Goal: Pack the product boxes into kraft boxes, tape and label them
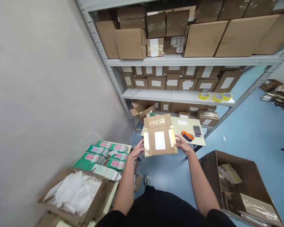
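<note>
Between my two hands is a flat cardboard box [169, 150] with clear tape along its top flap and corners. White labels sit at its middle and left side, and a yellowish strip runs down its right side. My left hand [137, 149] grips the lower left edge, while my right hand [181, 144] holds the right edge. The box is held up in front of a small table [177, 126]. On that table, near my right hand, lie an orange and dark blue looped item [187, 136], a dark blurred rectangle [197, 131] and a white slip [182, 122].
A metal shelf rack [191, 61] full of cartons stands ahead, with yellow tape rolls [217, 98] on one shelf. At left are green-and-pink packs [117, 164] and a carton of white sheets [73, 192]. A large open carton [248, 164] holding boxes stands at right.
</note>
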Action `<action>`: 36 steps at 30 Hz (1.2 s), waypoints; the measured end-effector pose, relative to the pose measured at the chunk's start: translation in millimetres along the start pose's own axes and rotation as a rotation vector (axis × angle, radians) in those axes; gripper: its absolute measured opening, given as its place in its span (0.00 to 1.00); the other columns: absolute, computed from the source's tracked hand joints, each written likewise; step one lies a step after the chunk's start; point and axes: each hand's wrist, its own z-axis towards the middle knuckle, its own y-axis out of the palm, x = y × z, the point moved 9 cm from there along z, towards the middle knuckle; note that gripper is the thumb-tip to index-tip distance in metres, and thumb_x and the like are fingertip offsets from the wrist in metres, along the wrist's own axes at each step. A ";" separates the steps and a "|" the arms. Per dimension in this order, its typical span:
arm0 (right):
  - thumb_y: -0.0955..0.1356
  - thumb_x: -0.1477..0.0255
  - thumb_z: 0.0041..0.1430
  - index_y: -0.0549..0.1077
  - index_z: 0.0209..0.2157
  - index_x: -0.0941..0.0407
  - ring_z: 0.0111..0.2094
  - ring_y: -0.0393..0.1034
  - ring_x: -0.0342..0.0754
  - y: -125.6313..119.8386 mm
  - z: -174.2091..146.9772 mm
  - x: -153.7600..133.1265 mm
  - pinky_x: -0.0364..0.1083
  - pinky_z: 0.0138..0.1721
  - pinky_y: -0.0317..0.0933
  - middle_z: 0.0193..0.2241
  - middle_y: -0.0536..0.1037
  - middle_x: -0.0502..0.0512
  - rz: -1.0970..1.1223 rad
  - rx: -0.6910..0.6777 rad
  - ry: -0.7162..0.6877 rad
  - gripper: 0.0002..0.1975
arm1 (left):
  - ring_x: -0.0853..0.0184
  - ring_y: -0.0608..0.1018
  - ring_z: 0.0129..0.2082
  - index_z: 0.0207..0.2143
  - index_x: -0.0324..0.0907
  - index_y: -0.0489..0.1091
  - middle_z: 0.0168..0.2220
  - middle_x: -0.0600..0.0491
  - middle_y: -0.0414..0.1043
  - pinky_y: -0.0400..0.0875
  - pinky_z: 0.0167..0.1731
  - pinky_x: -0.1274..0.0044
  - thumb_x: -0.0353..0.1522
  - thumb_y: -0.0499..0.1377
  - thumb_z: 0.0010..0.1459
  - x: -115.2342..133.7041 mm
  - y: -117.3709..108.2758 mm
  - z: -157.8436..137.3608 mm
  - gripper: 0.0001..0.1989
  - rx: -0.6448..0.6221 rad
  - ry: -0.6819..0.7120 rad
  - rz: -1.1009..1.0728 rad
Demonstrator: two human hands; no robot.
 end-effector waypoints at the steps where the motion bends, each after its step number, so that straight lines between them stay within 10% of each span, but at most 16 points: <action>1: 0.80 0.69 0.40 0.69 0.57 0.44 0.37 0.74 0.48 -9.2 3.3 1.5 0.46 0.39 0.67 0.37 0.75 0.48 0.003 0.030 -0.002 0.40 | 0.66 0.81 0.42 0.74 0.53 0.51 0.61 0.45 0.73 0.74 0.39 0.78 0.29 0.69 0.48 0.1 2.2 15.4 0.53 -0.017 -0.013 0.008; 17: 0.75 0.72 0.40 0.69 0.54 0.45 0.33 0.70 0.45 -62.0 126.4 9.2 0.46 0.35 0.63 0.37 0.73 0.47 -0.007 0.397 0.028 0.36 | 0.66 0.81 0.40 0.77 0.54 0.40 0.47 0.49 0.78 0.73 0.41 0.76 0.35 0.71 0.49 54.4 -32.1 218.1 0.60 -0.244 -0.124 0.003; 36: 0.74 0.71 0.38 0.69 0.53 0.44 0.33 0.73 0.46 -143.7 195.2 15.1 0.44 0.35 0.64 0.37 0.77 0.45 0.107 0.357 0.075 0.36 | 0.75 0.74 0.27 0.69 0.48 0.62 0.35 0.57 0.74 0.69 0.29 0.84 0.29 0.72 0.46 66.3 1.6 320.3 0.47 -0.073 -0.248 -0.031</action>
